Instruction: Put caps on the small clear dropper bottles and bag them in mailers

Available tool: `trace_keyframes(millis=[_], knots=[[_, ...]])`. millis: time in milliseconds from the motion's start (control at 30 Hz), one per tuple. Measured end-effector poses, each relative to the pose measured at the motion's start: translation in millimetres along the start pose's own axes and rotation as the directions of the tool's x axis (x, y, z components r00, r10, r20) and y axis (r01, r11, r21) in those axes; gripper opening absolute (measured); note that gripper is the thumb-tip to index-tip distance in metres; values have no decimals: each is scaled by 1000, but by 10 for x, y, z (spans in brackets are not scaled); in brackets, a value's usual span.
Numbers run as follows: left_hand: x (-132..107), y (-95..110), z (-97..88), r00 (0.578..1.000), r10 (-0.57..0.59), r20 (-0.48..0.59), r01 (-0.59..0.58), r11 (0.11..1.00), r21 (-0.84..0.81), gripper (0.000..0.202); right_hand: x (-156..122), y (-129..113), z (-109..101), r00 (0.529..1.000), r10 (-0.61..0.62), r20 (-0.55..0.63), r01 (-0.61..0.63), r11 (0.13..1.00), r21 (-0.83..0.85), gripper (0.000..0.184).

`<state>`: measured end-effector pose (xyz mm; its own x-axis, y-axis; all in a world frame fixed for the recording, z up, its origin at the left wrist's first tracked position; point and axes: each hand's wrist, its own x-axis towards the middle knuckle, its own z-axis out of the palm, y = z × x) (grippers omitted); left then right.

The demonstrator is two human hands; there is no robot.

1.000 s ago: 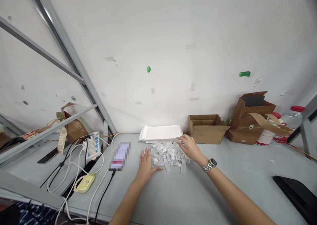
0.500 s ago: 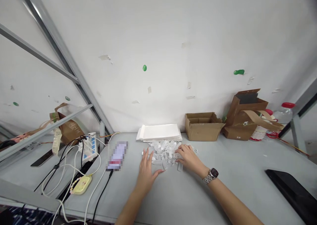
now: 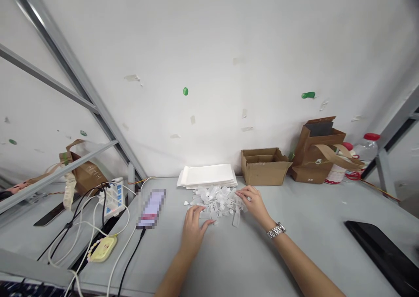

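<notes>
A heap of several small clear plastic pieces lies on the grey table, in front of a stack of white sheets. My left hand rests at the heap's left edge, fingers curled down onto the pieces there. My right hand, with a metal watch on the wrist, touches the heap's right side with its fingers apart and bent. Neither hand visibly lifts a piece.
An open cardboard box stands behind the heap, brown paper bags and a red-capped bottle further right. A phone, a power strip and cables lie left. A black flat object sits right.
Both hands have drawn in around the heap. The left hand's fingers went from flat on the table to curled at the heap's edge. The view has shifted slightly.
</notes>
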<state>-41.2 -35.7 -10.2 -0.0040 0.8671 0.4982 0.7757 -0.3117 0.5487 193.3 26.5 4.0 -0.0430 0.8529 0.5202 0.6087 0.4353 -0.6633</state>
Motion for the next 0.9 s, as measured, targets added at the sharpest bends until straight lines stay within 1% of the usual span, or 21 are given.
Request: trace_keyframes(millis=[200, 267, 333, 367, 433, 533, 600, 700, 800, 900], knots=[[-36, 50, 2, 997, -77, 21, 77, 997, -9, 27, 4, -59, -33, 999, 50, 21, -53, 989, 140, 31], [-49, 50, 2, 996, -91, 21, 91, 996, 4, 28, 2, -59, -28, 999, 46, 29, -49, 988, 146, 30], [-45, 37, -12, 995, -91, 27, 90, 995, 40, 28, -4, -52, -15, 999, 37, 27, -40, 993, 113, 30], [-35, 24, -27, 996, -77, 36, 74, 995, 65, 27, -7, -48, -7, 999, 32, 17, -33, 996, 85, 31], [5, -17, -72, 997, -15, 79, 6, 993, 117, 24, -9, -47, 5, 1000, 21, -15, -21, 999, 29, 33], [85, -104, -146, 977, 94, 193, -128, 977, 172, 21, 0, -73, -1, 997, 19, -76, -18, 1000, 11, 37], [127, -160, -170, 961, 124, 248, -175, 965, 196, 19, 7, -109, -22, 993, 44, -106, -37, 997, 66, 37], [152, -208, -156, 950, 127, 286, -192, 958, 212, 17, 5, -172, -64, 986, 123, -114, -95, 969, 227, 36], [146, -200, -131, 946, 123, 298, -186, 963, 193, 16, -10, -224, -103, 966, 252, -63, -205, 889, 410, 34], [136, -142, -149, 958, 110, 265, -148, 980, 130, 16, -14, -256, -131, 934, 356, 25, -313, 783, 538, 33]])
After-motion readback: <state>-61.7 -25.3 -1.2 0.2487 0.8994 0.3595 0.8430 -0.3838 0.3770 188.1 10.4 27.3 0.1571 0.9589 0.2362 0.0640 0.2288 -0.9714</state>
